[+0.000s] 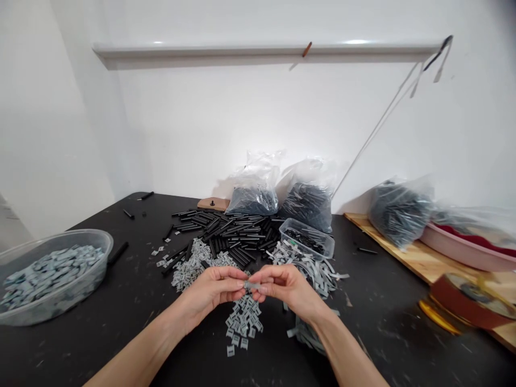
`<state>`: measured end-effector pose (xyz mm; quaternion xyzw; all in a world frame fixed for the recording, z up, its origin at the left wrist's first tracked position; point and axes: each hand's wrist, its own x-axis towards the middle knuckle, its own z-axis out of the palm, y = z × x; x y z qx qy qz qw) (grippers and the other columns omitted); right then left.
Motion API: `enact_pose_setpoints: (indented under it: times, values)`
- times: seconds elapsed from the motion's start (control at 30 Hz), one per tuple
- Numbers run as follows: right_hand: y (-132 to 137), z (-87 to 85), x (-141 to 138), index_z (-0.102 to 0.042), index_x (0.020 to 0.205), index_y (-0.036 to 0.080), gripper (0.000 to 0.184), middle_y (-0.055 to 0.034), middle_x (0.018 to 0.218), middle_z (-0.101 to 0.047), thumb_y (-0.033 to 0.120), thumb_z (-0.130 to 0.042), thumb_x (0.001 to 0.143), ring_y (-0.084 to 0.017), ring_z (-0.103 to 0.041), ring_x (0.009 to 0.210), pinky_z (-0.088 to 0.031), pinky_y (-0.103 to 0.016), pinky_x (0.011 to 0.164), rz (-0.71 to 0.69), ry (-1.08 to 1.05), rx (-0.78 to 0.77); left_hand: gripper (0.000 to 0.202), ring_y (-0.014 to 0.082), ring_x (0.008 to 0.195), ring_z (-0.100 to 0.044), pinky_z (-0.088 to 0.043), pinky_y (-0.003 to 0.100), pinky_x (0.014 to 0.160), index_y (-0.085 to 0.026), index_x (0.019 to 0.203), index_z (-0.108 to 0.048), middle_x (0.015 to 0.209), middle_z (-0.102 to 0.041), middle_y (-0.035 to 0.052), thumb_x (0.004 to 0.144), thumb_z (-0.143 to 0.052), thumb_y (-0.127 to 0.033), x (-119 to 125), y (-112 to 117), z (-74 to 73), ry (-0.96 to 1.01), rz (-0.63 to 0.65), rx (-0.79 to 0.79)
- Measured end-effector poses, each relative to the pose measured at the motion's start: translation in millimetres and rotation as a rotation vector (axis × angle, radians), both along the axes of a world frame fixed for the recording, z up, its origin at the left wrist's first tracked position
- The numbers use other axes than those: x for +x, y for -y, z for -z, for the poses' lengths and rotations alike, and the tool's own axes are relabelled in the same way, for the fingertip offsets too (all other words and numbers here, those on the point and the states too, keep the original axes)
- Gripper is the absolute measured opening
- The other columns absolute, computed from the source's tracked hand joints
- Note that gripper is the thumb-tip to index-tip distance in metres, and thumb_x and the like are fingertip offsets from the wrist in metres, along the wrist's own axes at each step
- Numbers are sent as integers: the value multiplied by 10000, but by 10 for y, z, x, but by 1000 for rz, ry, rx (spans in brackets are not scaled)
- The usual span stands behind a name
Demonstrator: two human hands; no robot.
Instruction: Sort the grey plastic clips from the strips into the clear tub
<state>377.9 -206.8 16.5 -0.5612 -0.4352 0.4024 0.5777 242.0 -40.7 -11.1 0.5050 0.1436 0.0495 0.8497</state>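
My left hand (212,290) and my right hand (284,287) meet in the middle over the black table (363,333), pinching a small grey plastic piece (252,286) between their fingertips. Directly below lies a heap of small grey slotted pieces (242,322). Long grey strips (308,269) lie tangled beyond my right hand, and more grey pieces (193,269) are scattered beyond my left. Behind them spreads a pile of black tubes (226,234).
A clear plastic tub (52,277) of grey pieces stands at the left. A small clear box (306,239) holds black tubes. Plastic bags of dark parts (308,201) stand at the back. A wooden board (403,247) carries another bag and a pink basin (463,247).
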Motion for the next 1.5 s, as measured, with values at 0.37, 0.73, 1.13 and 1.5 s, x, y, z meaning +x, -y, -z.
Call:
enact_pose_setpoints:
  times: [0.37,0.73,1.13,1.5]
  values:
    - [10,33,-7,-709,824,133,189,-25,741,-655,300,-745,741,-110,-598,662,-484,-252,688,-86,21,-81,186,108,730,-653,-514,227,782,-119,873,-732,790,-708,45,702,-787,-167,-6,53,25,13,64,37]
    - [-25,46,-10,-667,792,102,229,-34,628,-673,252,-796,677,-115,-628,563,-518,-227,586,38,-146,-99,163,115,738,-629,-489,237,753,-134,858,-724,777,-676,27,724,-784,-203,-14,97,-8,93,78,74]
    - [-28,91,1,-683,749,99,238,-36,609,-677,257,-820,636,-114,-626,552,-519,-225,568,66,-132,-142,174,131,726,-590,-452,247,719,-129,867,-717,741,-676,41,756,-753,-258,6,117,29,121,83,256]
    - [-73,112,-48,-676,702,97,279,-28,576,-658,298,-839,598,-110,-604,530,-506,-225,546,126,-68,-133,187,115,685,-609,-462,231,696,-136,869,-711,749,-701,40,745,-756,-269,11,97,44,58,73,262]
